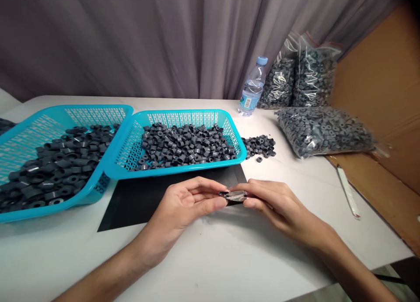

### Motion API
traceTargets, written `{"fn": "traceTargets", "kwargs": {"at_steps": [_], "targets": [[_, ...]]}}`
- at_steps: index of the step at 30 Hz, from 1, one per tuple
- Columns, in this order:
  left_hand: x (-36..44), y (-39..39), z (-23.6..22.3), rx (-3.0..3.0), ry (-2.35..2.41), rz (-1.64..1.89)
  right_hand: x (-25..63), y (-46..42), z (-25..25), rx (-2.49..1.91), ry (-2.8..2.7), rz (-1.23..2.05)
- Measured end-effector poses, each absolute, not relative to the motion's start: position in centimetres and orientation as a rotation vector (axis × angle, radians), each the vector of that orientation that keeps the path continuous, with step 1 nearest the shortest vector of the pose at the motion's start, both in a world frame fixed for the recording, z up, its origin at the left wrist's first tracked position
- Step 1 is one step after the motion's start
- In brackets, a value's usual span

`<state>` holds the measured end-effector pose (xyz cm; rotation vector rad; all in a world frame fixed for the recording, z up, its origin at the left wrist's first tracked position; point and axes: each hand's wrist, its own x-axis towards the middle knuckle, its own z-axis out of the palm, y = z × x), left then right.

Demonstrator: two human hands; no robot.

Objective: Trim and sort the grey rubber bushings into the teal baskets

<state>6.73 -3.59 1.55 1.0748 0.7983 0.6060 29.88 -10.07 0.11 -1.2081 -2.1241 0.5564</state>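
Note:
My left hand (182, 203) is closed in a pinch on a small dark grey plastic ring (223, 194), held just above the near edge of a black mat (131, 201). In my right hand (278, 202) is a small silvery metal tool (236, 196), perhaps nippers; the fingers hide most of it. Its tip meets the ring or lies right beside it. Behind the hands, a blue plastic basket (179, 172) holds many similar grey rings (187, 144). A small pile of grey pieces (260, 145) lies on the table at the basket's right.
A second blue basket (65, 210) of grey rings stands at left. Clear bags (315, 74) filled with grey pieces stand at back right, with another bag (328, 129) lying in front. A water bottle (252, 87) and a white pen-like tool (348, 191) are on the white table (203, 267).

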Motion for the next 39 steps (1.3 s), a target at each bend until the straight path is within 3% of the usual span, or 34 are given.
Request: {"fn": "traceTargets", "kwargs": {"at_steps": [15, 31, 36, 39], "targets": [[6.7, -3.7, 2.0, 1.133, 0.889, 0.619, 30.6, -9.6, -0.3, -1.412, -1.943, 0.332], [6.4, -4.0, 2.1, 1.186, 0.849, 0.588, 31.0, -8.9, -1.6, -1.647, -2.107, 0.195], [4.7, -3.2, 4.8, 1.424, 0.78, 0.609, 31.0, -8.7, -1.9, -1.677, -2.118, 0.065], [1.8, -1.2, 7.7, 1.737, 1.039, 0.892, 31.0, -8.6, -2.3, -1.669, -2.141, 0.076]]}}
